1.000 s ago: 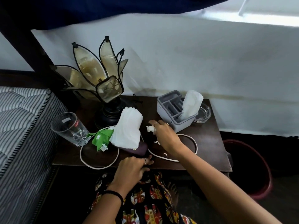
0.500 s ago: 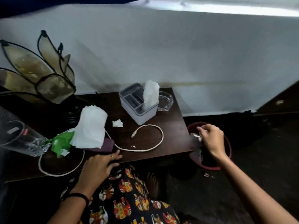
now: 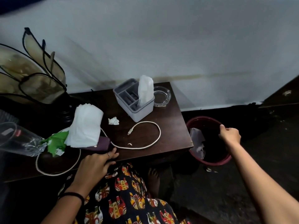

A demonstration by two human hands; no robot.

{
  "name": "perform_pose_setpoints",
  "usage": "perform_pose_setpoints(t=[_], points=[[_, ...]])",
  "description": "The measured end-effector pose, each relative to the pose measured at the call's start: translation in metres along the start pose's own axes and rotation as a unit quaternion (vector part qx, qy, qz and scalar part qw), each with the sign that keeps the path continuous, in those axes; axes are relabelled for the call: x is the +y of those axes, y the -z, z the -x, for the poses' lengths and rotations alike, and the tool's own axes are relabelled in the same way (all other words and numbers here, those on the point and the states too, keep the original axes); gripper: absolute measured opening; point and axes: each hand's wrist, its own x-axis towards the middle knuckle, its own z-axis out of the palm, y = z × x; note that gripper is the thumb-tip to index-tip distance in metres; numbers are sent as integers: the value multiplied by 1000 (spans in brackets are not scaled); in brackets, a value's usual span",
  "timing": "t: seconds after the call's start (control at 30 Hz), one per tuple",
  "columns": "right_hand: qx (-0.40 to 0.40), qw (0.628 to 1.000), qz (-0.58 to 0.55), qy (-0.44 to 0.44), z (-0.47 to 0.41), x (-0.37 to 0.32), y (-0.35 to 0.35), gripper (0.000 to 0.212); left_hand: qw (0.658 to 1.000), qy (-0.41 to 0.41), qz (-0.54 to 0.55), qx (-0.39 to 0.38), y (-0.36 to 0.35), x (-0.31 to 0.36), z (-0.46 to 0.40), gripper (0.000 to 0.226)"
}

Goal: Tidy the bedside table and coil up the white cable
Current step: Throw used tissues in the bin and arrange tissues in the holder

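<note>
In the head view, the right hand [image 3: 229, 135] is now over the red bin [image 3: 210, 161] on the floor, at about 3 o'clock from the table [image 3: 174, 126]. A second ago it was on the table picking at a small white scrap; half a second ago it carried the scrap toward the bin. Now its fingers are loosely bent and look empty, so I think the scrap got dropped in. White paper already lies inside the bin.

The left hand [image 3: 95, 165] stays flat on the table's front edge, holding nothing, its fingertips just beside the purple pouch [image 3: 100, 145].

One more crumpled tissue [image 3: 113, 121] waits near the middle. The white cable [image 3: 145, 143] is not coiled yet. It loops across the table from 8 o'clock to 4 o'clock, passing under the pouch. More rubbish first, then the cable, I guess.
</note>
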Motion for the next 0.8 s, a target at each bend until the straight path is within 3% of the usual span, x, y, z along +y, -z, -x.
perform_pose_setpoints(t=[0.07,0.17,0.27,0.37,0.5,0.6,0.7,0.8], points=[[-1,998,-18,57,13,-24,0,39,1000,-1,-1,-1,-1,-1,0,44],[-14,974,-48,220,60,-60,-9,28,1000,-2,9,-3,-1,-2,1,44],[-54,897,-67,434,135,-77,-25,10,1000,3,21,-9,-3,-3,1,46],[-156,804,-12,574,189,-82,-54,12,1000,-1,19,-10,-4,-3,1,45],[-274,732,129,610,217,-101,-112,31,1000,-17,5,1,-4,-4,3,45],[-315,684,280,596,224,-115,-155,57,999,-25,-13,16,-4,-4,5,45],[-308,669,367,568,228,-126,-179,69,999,-31,-18,26,-5,-5,6,40],[-294,661,388,571,231,-129,-191,64,999,-36,-15,30,-7,-6,6,39]])
